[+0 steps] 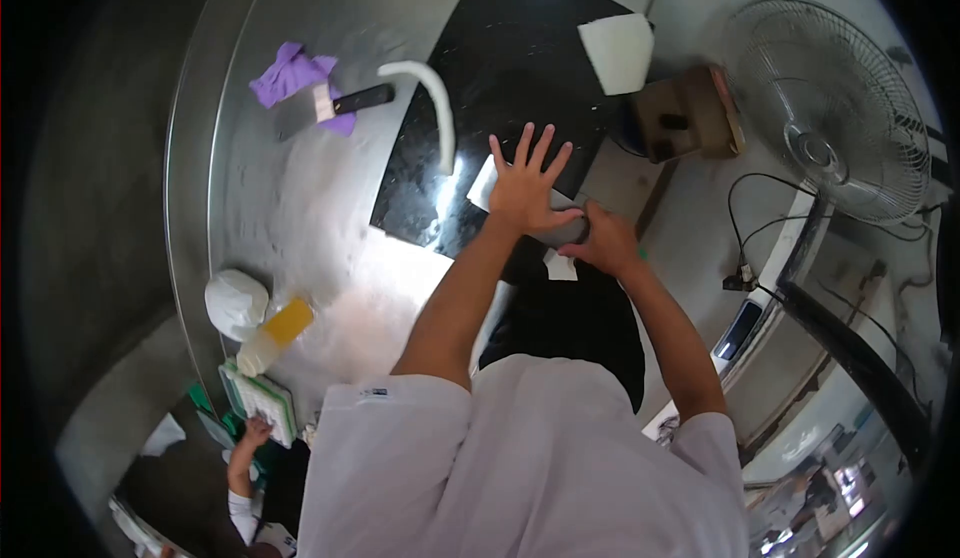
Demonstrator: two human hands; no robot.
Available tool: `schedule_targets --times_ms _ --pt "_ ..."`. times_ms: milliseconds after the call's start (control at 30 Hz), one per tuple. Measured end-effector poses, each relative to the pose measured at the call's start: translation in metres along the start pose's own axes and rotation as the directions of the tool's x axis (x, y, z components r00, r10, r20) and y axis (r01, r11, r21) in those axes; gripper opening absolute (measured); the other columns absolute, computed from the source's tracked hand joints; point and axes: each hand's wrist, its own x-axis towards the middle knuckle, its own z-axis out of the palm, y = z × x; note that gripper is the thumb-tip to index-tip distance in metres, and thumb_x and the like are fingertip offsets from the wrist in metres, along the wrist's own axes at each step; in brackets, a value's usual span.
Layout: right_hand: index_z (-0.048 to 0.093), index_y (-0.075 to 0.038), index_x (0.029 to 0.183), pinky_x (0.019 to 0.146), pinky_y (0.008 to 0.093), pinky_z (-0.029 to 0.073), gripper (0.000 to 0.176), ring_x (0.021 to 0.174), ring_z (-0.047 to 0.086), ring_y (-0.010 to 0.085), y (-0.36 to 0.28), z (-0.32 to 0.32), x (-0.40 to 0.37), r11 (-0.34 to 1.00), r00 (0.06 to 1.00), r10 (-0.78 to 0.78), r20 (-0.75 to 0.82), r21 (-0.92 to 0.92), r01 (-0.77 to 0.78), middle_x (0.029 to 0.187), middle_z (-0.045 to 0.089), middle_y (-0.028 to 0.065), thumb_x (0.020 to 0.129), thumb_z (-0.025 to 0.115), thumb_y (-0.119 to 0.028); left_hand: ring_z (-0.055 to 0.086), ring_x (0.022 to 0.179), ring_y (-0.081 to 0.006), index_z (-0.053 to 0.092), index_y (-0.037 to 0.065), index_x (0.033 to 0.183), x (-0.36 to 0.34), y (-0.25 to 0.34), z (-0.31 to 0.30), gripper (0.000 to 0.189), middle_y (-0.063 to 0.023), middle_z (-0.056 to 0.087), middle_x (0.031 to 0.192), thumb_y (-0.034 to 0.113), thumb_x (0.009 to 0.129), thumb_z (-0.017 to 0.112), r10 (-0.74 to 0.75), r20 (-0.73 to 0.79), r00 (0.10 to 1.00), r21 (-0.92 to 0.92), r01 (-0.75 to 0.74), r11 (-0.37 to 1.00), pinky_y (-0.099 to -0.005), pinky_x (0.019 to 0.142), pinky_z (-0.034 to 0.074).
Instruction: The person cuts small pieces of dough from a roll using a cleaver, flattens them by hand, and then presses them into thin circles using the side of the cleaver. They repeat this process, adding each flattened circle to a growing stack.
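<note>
My left hand lies flat with its fingers spread, on top of a shiny flat metal blade at the near part of the black board. Beside it, my right hand is closed around the blade's right end; the grip itself is mostly hidden. What lies under the blade, if anything, cannot be seen. A curved white roll that looks like dough rests on the board, left of my left hand.
A scraper with a black handle lies on a purple cloth. White sheet, brown box and fan stand right. At left are a yellow-filled bottle, a white bundle and another person's hand.
</note>
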Motion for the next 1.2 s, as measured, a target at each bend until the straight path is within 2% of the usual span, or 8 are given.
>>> schedule_targets --times_ms 333,400,433,533,700,1000,1067,1200 --pt "0.050 0.002 0.114 0.079 0.0523 0.055 0.074 0.088 0.069 0.0478 -0.012 -0.018 0.028 0.999 0.999 0.020 0.033 0.050 -0.022 0.090 0.070 0.0271 0.068 0.091 -0.040 0.017 0.153 -0.0391 0.041 0.030 0.155 0.045 -0.029 -0.021 0.111 -0.0122 0.026 0.165 0.075 0.060 0.075 0.278 0.122 0.953 0.046 -0.285 0.957 -0.0757 0.115 0.006" --pt "0.049 0.002 0.115 0.078 0.0525 0.055 0.076 0.089 0.069 0.0489 0.005 0.027 -0.001 0.984 0.993 -0.095 -0.076 0.146 0.106 0.091 0.070 0.0277 0.069 0.090 -0.042 0.016 0.154 -0.0416 0.040 0.035 0.156 0.016 -0.023 -0.004 0.112 -0.0097 0.025 0.167 0.079 0.058 0.073 0.327 0.197 0.924 -0.018 -0.330 0.944 -0.0782 0.113 0.006" --pt "0.049 0.001 0.115 0.076 0.0536 0.055 0.078 0.089 0.068 0.0501 0.003 0.030 0.000 0.953 0.855 -0.277 -0.438 -0.009 0.303 0.091 0.070 0.0279 0.069 0.090 -0.047 0.015 0.154 -0.0423 0.040 0.036 0.156 0.017 -0.017 -0.004 0.112 -0.0087 0.025 0.167 0.081 0.058 0.071 0.308 0.210 0.928 0.014 -0.318 0.948 -0.0800 0.111 0.006" --pt "0.048 0.001 0.115 0.075 0.0542 0.055 0.080 0.089 0.068 0.0501 0.001 0.015 0.001 0.987 0.999 0.050 0.021 0.151 -0.052 0.091 0.070 0.0279 0.068 0.090 -0.047 0.013 0.154 -0.0467 0.040 0.037 0.156 0.036 -0.015 -0.006 0.111 -0.0077 0.022 0.169 0.084 0.060 0.067 0.300 0.201 0.933 0.069 -0.319 0.945 -0.0861 0.104 0.007" --pt "0.050 0.003 0.115 0.074 0.0530 0.056 0.077 0.089 0.069 0.0490 0.002 -0.022 0.034 0.997 0.995 -0.017 -0.101 0.070 0.024 0.090 0.069 0.0288 0.070 0.089 -0.045 0.015 0.153 -0.0454 0.036 0.038 0.157 0.078 -0.019 -0.014 0.111 -0.0084 0.023 0.168 0.077 0.061 0.073 0.316 0.076 0.946 0.115 -0.323 0.939 -0.0833 0.107 0.010" --pt "0.054 0.004 0.112 0.076 0.0515 0.056 0.074 0.088 0.069 0.0497 -0.004 0.031 -0.013 0.989 0.960 -0.061 -0.273 0.112 0.095 0.087 0.069 0.0296 0.072 0.087 -0.049 0.014 0.156 -0.0396 0.038 0.035 0.157 0.034 -0.015 -0.008 0.112 -0.0103 0.018 0.170 0.076 0.059 0.074 0.370 0.386 0.845 0.016 -0.407 0.913 -0.0839 0.107 0.009" --pt "0.052 0.003 0.112 0.081 0.0551 0.054 0.073 0.088 0.069 0.0483 -0.004 0.007 -0.002 0.972 0.993 0.111 0.029 0.206 -0.115 0.090 0.071 0.0272 0.070 0.089 -0.044 0.017 0.155 -0.0378 0.038 0.036 0.157 0.050 -0.011 -0.005 0.107 -0.0081 0.020 0.170 0.071 0.062 0.073 0.422 0.266 0.867 0.025 -0.443 0.896 -0.0877 0.102 0.009" --pt "0.052 0.005 0.112 0.071 0.0524 0.056 0.077 0.083 0.069 0.0492 0.004 -0.022 0.037 0.982 0.987 -0.010 -0.160 0.183 0.040 0.089 0.069 0.0300 0.068 0.089 -0.047 0.018 0.155 -0.0367 0.036 0.035 0.158 0.099 -0.024 -0.007 0.106 -0.0089 0.020 0.170 0.067 0.064 0.074 0.414 0.170 0.894 0.103 -0.434 0.895 -0.0846 0.106 0.009"
